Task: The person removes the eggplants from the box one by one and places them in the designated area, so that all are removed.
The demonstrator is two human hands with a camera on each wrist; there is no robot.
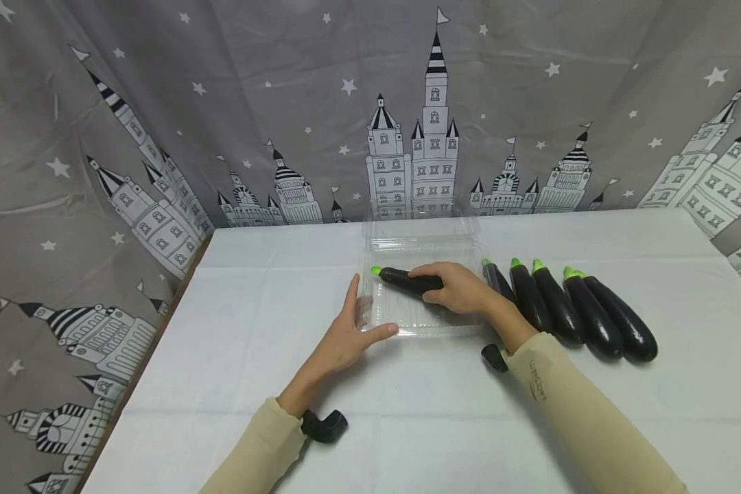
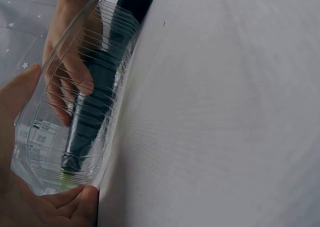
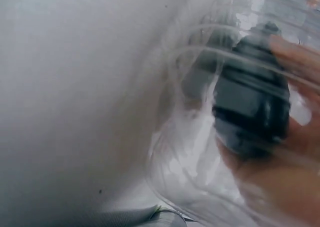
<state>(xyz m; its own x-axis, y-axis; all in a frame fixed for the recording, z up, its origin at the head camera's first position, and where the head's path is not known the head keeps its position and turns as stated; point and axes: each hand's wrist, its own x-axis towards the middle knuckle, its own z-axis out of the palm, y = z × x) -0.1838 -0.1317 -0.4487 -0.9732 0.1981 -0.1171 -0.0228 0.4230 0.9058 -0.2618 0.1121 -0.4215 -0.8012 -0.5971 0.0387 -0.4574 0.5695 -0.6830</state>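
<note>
A clear plastic clamshell container (image 1: pixel 407 317) stands on the white-covered table with its lid (image 1: pixel 422 228) folded back toward the curtain. My right hand (image 1: pixel 460 288) grips an eggplant (image 1: pixel 398 277) inside the tray. The eggplant lies crosswise, its green stem end near the tray's left wall. In the left wrist view that same eggplant (image 2: pixel 92 112) shows through the ribbed plastic. My left hand (image 1: pixel 339 343) touches the container's front left corner with index finger and thumb spread and straight, the thumb along the front rim. The right wrist view is blurred.
Several other eggplants (image 1: pixel 552 302) lie side by side to the right of the container, stems toward the back; the leftmost is close to the tray's right wall. A grey curtain (image 1: pixel 321 110) printed with castles and stars hangs behind the white tablecloth (image 1: pixel 265 288).
</note>
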